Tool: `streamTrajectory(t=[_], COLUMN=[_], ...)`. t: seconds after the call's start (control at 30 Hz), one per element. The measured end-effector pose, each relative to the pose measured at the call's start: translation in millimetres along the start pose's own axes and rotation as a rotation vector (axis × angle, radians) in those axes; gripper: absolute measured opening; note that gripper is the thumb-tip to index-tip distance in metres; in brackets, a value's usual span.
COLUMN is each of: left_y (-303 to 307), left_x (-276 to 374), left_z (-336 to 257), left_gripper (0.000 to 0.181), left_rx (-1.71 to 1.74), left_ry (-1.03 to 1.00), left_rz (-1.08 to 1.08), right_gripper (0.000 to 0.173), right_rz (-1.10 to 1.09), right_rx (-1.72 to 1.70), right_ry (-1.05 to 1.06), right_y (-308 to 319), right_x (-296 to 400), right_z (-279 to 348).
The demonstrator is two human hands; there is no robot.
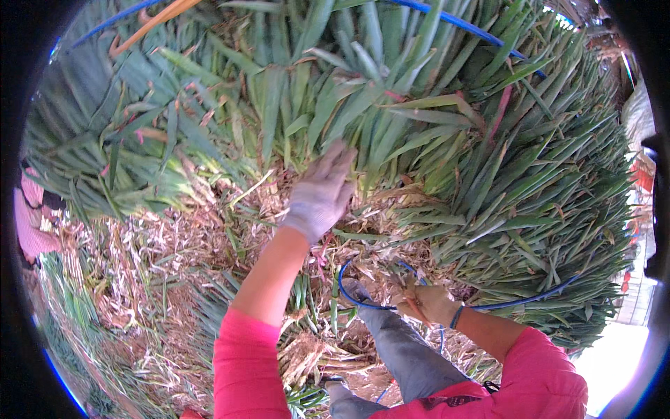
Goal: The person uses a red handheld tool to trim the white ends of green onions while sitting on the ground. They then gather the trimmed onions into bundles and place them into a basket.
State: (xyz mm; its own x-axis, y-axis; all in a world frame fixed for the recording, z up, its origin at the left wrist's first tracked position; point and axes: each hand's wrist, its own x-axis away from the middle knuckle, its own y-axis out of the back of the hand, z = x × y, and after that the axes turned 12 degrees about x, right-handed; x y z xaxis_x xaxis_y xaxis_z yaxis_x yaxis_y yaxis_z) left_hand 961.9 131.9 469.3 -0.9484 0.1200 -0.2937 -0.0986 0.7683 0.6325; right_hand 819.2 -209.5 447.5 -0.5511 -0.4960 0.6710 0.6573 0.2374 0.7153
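Note:
My left hand (322, 191), in a pale knitted glove and slightly blurred, reaches palm down with fingers extended to the base of the upright leeks (293, 110), at the edge of the leaves. I see nothing held in it. Lower right, my right hand (432, 306) wears a soiled glove and has its fingers curled. A thin orange-brown piece (416, 309) shows at its fingers. A blue hose or cord (515, 302) loops beside and behind that hand; whether the hand grips either of these is unclear.
Dense leeks (534, 209) bank up on the right. Dry husks and leaf scraps (136, 262) cover the ground. A bunch of roots and stalks (309, 356) lies near my legs (403, 345). An orange pole (157, 23) crosses the upper left. At the left rim is a person's pink sleeve (31, 225).

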Motion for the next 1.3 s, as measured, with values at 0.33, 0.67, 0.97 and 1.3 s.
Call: streamTrajectory(t=[0.33, 0.67, 0.97, 1.3], left_y=[-38.9, -22.8, -33.2, 52.8], left_x=[-136.7, -161.8, -116.6, 111.2], left_z=[-33.4, -74.6, -107.5, -81.3], left_gripper=[0.062, 0.032, 0.044, 0.039], left_rx=[-0.436, -0.381, -0.109, 0.654], left_ry=[0.213, 0.358, 0.571, 0.671], left_rz=[0.243, 0.612, 0.343, -0.106], right_gripper=[0.03, 0.025, 0.028, 0.04], right_rz=[-0.156, -0.259, -0.74, -0.249], right_rx=[-1.064, -1.541, -0.514, -1.268], right_ry=[0.148, 0.168, 0.802, 0.506], right_y=[106.8, 353.9, 490.6, 402.1], right_x=[-24.7, -62.8, 7.3, 56.9], right_z=[-2.8, -10.9, -2.3, 58.9])
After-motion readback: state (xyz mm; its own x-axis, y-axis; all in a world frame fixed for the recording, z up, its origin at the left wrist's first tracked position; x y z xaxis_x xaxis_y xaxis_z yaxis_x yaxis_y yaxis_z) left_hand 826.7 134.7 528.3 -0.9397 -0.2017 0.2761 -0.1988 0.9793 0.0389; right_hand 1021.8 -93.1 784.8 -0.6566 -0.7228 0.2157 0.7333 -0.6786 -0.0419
